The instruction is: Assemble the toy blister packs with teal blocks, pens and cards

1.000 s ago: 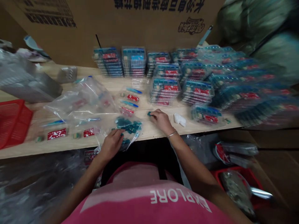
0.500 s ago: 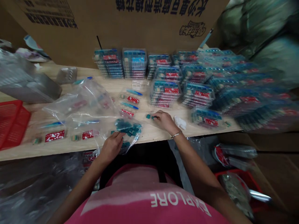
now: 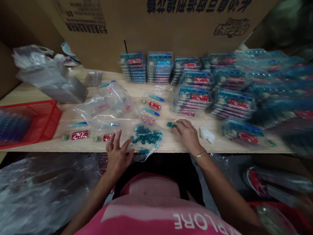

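Observation:
My left hand [image 3: 117,153] hovers at the table's front edge with its fingers spread, beside a clear bag of small teal pieces [image 3: 146,137]. My right hand [image 3: 187,135] rests on the wooden table [image 3: 41,145] with fingers curled over two loose teal pieces [image 3: 171,124]; whether it grips them is unclear. Between the hands and the stacks lie open clear trays holding blue pens and red cards [image 3: 153,105].
Stacks of filled clear packs [image 3: 193,96] crowd the back and right. A red basket [image 3: 36,122] stands at the left. Clear plastic bags [image 3: 107,104], a crumpled white scrap [image 3: 207,134], a grey stack of trays [image 3: 53,83] and a big cardboard box [image 3: 171,26] behind.
My left hand has come out of the bag of teal pieces and spread open at the table edge. The view has shifted left. My right hand stays by the loose teal pieces.

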`<state>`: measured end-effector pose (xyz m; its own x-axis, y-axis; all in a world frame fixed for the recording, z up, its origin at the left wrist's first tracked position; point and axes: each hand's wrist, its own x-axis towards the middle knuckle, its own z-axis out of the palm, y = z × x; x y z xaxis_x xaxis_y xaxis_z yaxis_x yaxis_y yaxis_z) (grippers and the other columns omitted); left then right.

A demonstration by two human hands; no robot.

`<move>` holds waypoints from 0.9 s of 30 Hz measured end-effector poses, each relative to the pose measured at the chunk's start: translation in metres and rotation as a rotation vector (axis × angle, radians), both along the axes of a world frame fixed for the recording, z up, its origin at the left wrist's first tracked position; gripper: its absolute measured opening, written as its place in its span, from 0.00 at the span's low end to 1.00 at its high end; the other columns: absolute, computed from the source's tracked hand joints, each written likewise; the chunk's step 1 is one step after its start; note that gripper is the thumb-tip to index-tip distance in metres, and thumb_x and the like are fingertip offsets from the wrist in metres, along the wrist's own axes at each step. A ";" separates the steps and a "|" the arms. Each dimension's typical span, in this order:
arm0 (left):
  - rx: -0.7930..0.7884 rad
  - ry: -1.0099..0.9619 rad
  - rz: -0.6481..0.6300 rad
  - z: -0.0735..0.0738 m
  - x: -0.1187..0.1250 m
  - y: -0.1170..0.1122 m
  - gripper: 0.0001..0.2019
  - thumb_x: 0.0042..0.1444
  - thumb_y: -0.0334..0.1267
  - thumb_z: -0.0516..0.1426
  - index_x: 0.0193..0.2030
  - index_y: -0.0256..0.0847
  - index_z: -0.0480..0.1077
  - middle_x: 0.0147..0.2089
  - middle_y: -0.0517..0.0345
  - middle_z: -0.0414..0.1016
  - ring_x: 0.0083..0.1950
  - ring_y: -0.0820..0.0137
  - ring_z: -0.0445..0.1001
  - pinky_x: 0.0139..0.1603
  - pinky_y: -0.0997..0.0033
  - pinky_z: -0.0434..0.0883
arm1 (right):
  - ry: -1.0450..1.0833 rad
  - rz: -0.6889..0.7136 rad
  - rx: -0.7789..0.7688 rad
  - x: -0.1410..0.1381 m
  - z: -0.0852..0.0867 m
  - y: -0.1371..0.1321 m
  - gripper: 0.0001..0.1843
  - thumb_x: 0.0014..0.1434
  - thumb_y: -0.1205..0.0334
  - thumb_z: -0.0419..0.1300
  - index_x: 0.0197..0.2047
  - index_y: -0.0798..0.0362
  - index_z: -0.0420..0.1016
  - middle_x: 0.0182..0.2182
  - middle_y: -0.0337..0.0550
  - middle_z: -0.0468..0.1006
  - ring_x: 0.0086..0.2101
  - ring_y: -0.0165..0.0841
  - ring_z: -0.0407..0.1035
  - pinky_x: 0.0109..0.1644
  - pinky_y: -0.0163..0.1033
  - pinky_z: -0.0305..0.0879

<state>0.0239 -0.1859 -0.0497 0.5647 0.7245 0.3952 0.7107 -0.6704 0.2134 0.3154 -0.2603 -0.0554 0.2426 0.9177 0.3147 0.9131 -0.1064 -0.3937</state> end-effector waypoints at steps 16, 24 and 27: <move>0.034 -0.149 -0.108 -0.003 0.005 -0.008 0.14 0.56 0.35 0.56 0.50 0.41 0.69 0.58 0.41 0.67 0.59 0.55 0.65 0.56 0.52 0.65 | 0.095 0.407 -0.191 -0.071 0.006 0.035 0.13 0.57 0.73 0.56 0.45 0.54 0.73 0.43 0.48 0.75 0.41 0.37 0.72 0.42 0.39 0.67; -0.939 -0.791 -0.096 0.017 0.040 -0.009 0.08 0.53 0.40 0.58 0.37 0.40 0.69 0.34 0.58 0.74 0.35 0.72 0.74 0.37 0.72 0.71 | 0.658 0.419 0.071 -0.098 0.015 0.011 0.13 0.57 0.71 0.57 0.45 0.49 0.71 0.35 0.40 0.75 0.34 0.30 0.72 0.40 0.35 0.69; -1.220 -0.913 -0.061 0.021 0.048 -0.009 0.08 0.46 0.40 0.61 0.30 0.40 0.67 0.28 0.63 0.71 0.28 0.75 0.71 0.31 0.75 0.69 | 0.793 0.373 0.192 -0.105 0.018 -0.002 0.07 0.55 0.66 0.60 0.39 0.51 0.73 0.33 0.39 0.75 0.32 0.29 0.71 0.38 0.34 0.69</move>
